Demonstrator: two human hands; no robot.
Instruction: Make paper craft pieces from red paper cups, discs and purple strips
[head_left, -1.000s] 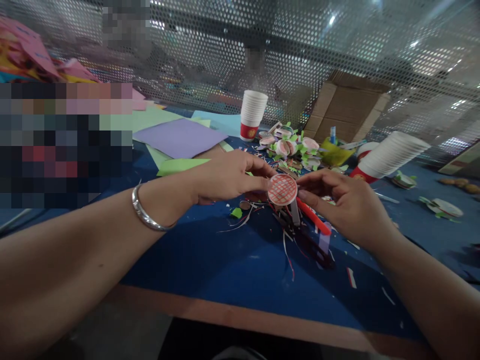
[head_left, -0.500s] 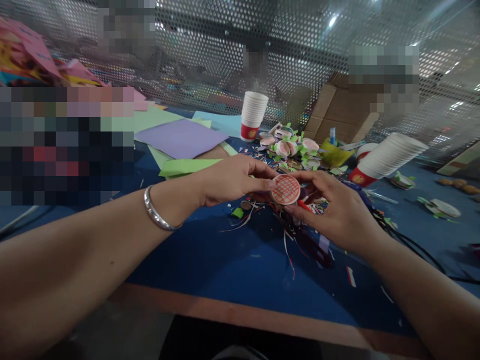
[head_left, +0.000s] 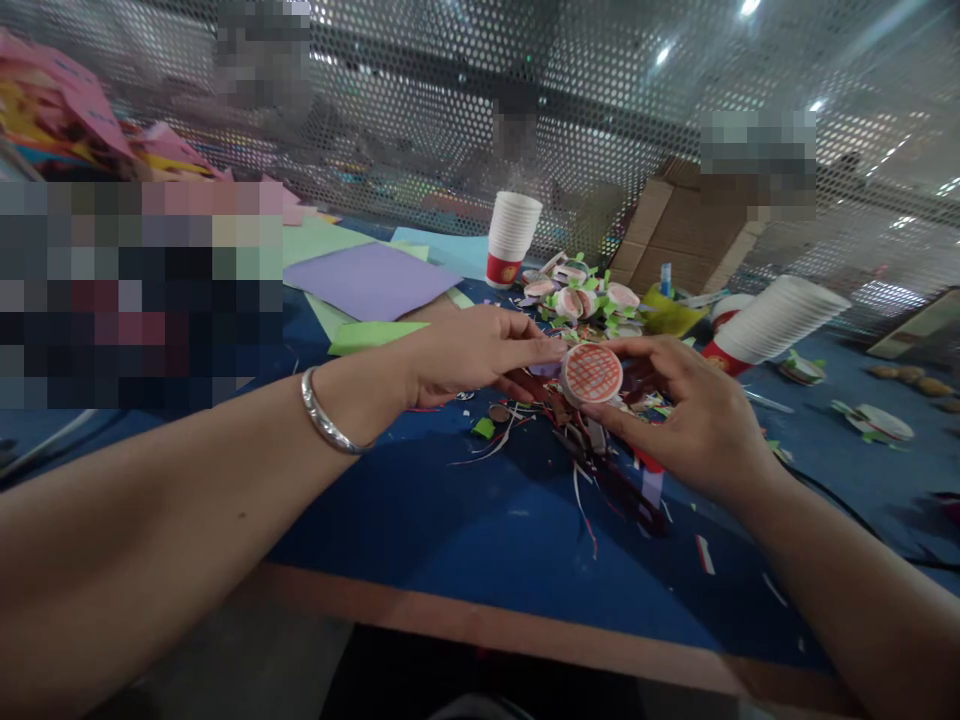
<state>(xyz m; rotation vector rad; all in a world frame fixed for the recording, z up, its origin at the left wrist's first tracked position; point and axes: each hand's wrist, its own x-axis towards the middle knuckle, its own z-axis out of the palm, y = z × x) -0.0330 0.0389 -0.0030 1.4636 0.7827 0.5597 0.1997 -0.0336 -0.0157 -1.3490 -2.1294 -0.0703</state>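
A small round paper cup base (head_left: 592, 374), its face covered with orange-red crossed lines, is held above the table. My right hand (head_left: 686, 415) grips it from the right, fingers behind the far rim and thumb at the near rim. From the left, my left hand (head_left: 476, 350) reaches over with bent fingers, its thumb tip at the cup base's left rim. Those left fingertips are partly hidden in shadow behind the cup base. Beneath both hands lie paper scraps (head_left: 511, 425) and a long dark object (head_left: 626, 490) that I cannot make out clearly.
Beyond the hands stand an upright paper cup stack (head_left: 514, 235) and a pile of green-legged paper crafts (head_left: 581, 295). A tilted cup stack (head_left: 784, 315) leans at right, near a yellow container (head_left: 669, 312) and cardboard (head_left: 675, 230). Purple paper (head_left: 371, 278) lies left.
The cup base has shifted slightly right and turned its patterned face more toward me. My left thumb has slid from over its face to the left rim. The view has shifted a little.
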